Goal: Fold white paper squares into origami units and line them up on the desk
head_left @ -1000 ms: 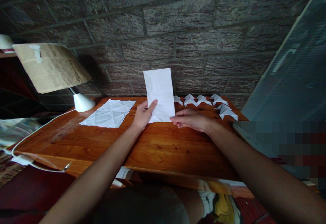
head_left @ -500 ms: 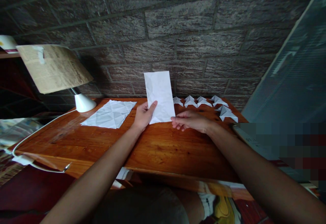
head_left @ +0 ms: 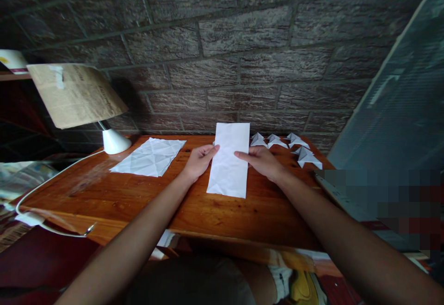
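Note:
A white rectangle of folded paper (head_left: pixel 229 166), faintly creased, is held up over the wooden table between both hands. My left hand (head_left: pixel 200 161) pinches its left edge, thumb on the front and fingers behind. On the opposite edge, my right hand (head_left: pixel 262 161) grips the paper the same way, its thumb lying flat across the front. To the left lie creased white sheets (head_left: pixel 150 157) on the table. Behind my right hand and to its right stand several folded paper pieces (head_left: pixel 308 158) with pointed tips.
A lamp (head_left: pixel 116 141) with a brown paper shade stands at the table's left end, its white cord (head_left: pixel 57 175) running over the left edge. A dark brick wall (head_left: pixel 222 41) rises behind the wooden table (head_left: pixel 236 219). A greyish panel (head_left: pixel 388 111) leans at the right.
The paper has come down and nearer, and now looks narrower and longer. My right hand has moved from its lower corner up to its right edge. My left hand is now at the left edge.

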### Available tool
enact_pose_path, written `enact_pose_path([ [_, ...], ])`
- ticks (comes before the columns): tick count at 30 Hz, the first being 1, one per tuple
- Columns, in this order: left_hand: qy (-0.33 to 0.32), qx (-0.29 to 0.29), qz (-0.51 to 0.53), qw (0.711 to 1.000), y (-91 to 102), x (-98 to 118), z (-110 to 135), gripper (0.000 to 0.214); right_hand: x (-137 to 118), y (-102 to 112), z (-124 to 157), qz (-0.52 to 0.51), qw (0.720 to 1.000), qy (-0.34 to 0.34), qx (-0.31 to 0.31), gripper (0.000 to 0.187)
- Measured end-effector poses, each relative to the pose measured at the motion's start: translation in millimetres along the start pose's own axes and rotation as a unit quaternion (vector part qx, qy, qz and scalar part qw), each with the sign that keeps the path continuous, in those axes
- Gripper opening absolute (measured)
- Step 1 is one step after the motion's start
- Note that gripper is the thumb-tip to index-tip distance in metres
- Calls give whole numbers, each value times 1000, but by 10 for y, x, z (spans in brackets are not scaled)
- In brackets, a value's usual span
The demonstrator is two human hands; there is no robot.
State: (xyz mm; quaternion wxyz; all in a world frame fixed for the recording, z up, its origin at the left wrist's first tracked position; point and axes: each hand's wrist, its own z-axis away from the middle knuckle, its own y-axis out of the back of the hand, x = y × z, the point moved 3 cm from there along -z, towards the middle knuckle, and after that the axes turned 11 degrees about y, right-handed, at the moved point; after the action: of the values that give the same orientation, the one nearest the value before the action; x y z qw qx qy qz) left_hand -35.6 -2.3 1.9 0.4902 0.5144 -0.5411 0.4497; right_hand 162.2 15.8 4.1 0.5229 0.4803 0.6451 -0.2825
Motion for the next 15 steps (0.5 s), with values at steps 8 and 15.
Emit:
enact_pose_path([
  [8, 39, -22, 20, 999, -65, -19, 15, 41, -46, 3, 18, -19, 999, 10, 33, 39],
  [15, 15, -24, 2, 1000, -58, 36, 36, 42, -26, -61, 11, -41, 998, 14, 42, 41],
])
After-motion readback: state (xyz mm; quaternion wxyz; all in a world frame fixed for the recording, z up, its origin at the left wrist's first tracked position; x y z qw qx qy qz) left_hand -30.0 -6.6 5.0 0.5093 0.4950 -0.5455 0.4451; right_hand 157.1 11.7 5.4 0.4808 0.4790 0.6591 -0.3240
